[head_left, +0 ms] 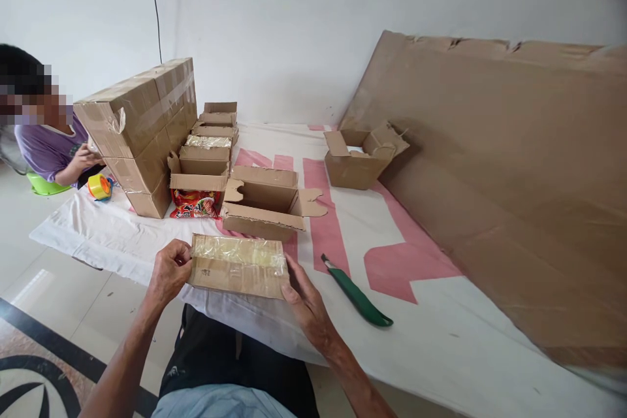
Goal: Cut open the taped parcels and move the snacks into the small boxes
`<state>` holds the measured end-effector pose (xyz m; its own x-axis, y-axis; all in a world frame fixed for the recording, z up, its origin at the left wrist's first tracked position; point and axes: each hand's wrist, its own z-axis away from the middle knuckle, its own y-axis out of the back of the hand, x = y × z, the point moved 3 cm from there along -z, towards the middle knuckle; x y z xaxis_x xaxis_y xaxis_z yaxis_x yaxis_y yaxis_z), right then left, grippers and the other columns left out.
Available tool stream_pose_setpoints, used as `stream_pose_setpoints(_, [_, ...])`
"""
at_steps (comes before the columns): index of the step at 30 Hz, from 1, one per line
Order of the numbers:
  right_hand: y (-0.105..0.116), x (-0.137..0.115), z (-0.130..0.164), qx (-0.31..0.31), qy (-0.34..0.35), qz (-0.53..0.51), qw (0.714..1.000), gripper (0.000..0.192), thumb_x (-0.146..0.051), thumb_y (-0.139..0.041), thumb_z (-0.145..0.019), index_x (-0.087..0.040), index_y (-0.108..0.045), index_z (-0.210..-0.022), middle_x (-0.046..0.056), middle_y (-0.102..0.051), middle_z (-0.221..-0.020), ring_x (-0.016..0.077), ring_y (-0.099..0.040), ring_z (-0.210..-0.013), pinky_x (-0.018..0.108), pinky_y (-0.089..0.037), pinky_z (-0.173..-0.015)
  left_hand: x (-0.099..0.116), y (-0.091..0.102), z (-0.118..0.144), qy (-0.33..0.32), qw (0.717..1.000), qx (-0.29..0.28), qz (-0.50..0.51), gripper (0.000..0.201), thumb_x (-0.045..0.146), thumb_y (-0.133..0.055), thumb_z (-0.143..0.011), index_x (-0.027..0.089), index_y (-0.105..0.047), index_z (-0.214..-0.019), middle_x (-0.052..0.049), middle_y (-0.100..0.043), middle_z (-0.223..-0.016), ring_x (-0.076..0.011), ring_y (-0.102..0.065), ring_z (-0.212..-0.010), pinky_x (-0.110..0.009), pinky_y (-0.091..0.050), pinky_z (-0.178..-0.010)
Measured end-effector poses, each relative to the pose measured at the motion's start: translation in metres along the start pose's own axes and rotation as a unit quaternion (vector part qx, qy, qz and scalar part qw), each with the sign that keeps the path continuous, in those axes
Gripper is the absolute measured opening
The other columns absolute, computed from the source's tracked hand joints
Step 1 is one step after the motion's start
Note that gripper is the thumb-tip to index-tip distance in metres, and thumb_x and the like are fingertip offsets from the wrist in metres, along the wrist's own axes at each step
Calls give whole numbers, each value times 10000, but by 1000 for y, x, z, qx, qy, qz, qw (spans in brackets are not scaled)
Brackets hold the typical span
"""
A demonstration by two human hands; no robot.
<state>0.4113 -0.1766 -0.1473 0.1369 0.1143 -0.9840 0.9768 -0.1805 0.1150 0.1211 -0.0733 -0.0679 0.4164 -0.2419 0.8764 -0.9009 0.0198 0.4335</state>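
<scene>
White wall (pixel 274 26) backs the scene, and before it stands a table spread with a white and pink cloth (pixel 441 333). At the near edge of the table, left of the middle, a taped carton (pixel 238 277) lies between the person's two hands. Its long axis runs left to right, roughly along the near edge, with the right end turned slightly nearer. A broad face, crossed lengthwise by shiny tape, is turned up and toward the person.

The left hand (pixel 169 272) grips the carton's left end, thumb and fingers drawn in close on it. The right hand (pixel 307 307) holds the right end, thumb on the near side and fingers spread narrowly along the end. Whether the carton touches the cloth or is slightly raised is hard to tell from this angle.

Just beyond it stands an open box (pixel 264 225), flaps out, with a red packet (pixel 196 204) to its left. Farther left rises a stack of sealed cartons (pixel 142 137), near a yellow tape roll (pixel 99 187) and a co-worker in a purple top (pixel 42 151). Right of the right hand lies a green-handled tool (pixel 360 298), pointing far and left. A large cardboard sheet (pixel 519 176) leans at the far right.
</scene>
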Motion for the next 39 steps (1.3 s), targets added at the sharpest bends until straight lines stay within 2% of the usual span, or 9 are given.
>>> stream_pose_setpoints(7, [1, 1, 5, -3, 4, 2, 1000, 749, -594, -556, -1007, -281, -388, -1667, 111, -529, -1636, 370, -406, -1568, 521, -512, -1175, -2, 0, 7, -4, 999, 9, -39, 218, 220, -568, -686, 232, -382, -572, 34, -451, -605, -120, -398, -574, -253, -310, -543])
stream_pose_setpoints(10, [2, 2, 7, -8, 2, -5, 1000, 753, -593, -555, -1011, -275, -373, -1669, 114, -510, -1649, 364, -397, -1574, 512, -498, -1190, 5, -2, 12, -47, 998, 35, -19, 186, 228, -579, -714, 230, -426, -609, 1, -560, -715, -150, -516, -683, -261, -415, -615])
stream_pose_setpoints(12, [2, 3, 8, -9, 2, -6, 1000, 762, -600, -553, -1011, -268, -366, -1671, 118, -498, -1658, 363, -416, -1564, 511, -490, -1197, 9, -3, 14, -77, 996, 48, -11, 111, 231, -607, -740, 230, -524, -666, -33, -650, -858, -181, -600, -804, -283, -483, -682])
stream_pose_setpoints(15, [3, 2, 8, -8, 4, -1, 1000, 760, -604, -543, -1015, -266, -366, -1672, 120, -495, -1660, 358, -455, -1539, 513, -473, -1212, 12, -5, 16, -99, 994, 42, -5, 68, 233, -635, -821, 234, -679, -769, -75, -697, -1029, -226, -662, -973, -346, -551, -823])
stream_pose_setpoints(19, [3, 1, 5, -10, 6, 7, 1000, 737, -592, -539, -1020, -268, -389, -1665, 115, -511, -1650, 358, -476, -1524, 511, -474, -1211, 8, -3, 15, -87, 996, -6, 8, 161, 322, -660, -913, 236, -777, -843, -114, -656, -1338, -296, -626, -1256, -456, -507, -1105])
stream_pose_setpoints(23, [2, 3, -4, -13, 8, 19, 1000, 733, -600, -536, -1020, -261, -407, -1657, 112, -513, -1650, 354, -485, -1516, 513, -469, -1214, 3, 2, 9, -74, 992, -98, 42, 260, 453, -683, -955, 220, -796, -968, -125, -466, -1637, -362, -466, -1493, -512, -374, -1259])
stream_pose_setpoints(28, [-4, -2, -20, -41, 22, 11, 999, 696, -586, -515, -1042, -286, -401, -1659, 97, -507, -1657, 343, -473, -1525, 523, -452, -1224, -5, 11, 1, -58, 981, -181, 47, 394, 534, -718, -939, 207, -782, -1149, -138, -369, -1714, -399, -320, -1592, -509, -299, -1309])
stream_pose_setpoints(33, [-6, -9, -30, -63, 17, 3, 998, 730, -603, -555, -1026, -290, -388, -1664, 112, -498, -1660, 356, -465, -1528, 556, -429, -1235, -15, 14, 1, -48, 970, -237, 42, 493, 427, -750, -921, 253, -695, -1379, -127, -292, -1748, -387, -182, -1648, -503, -308, -1302])
stream_pose_setpoints(39, [-6, -17, -29, -48, 17, 34, 998, 742, -616, -578, -1008, -268, -406, -1641, 136, -502, -1648, 358, -495, -1501, 535, -467, -1204, -11, 13, -3, -47, 967, -245, 40, 538, 305, -773, -877, 282, -658, -1402, -111, -398, -1671, -373, -300, -1590, -456, -450, -1202])
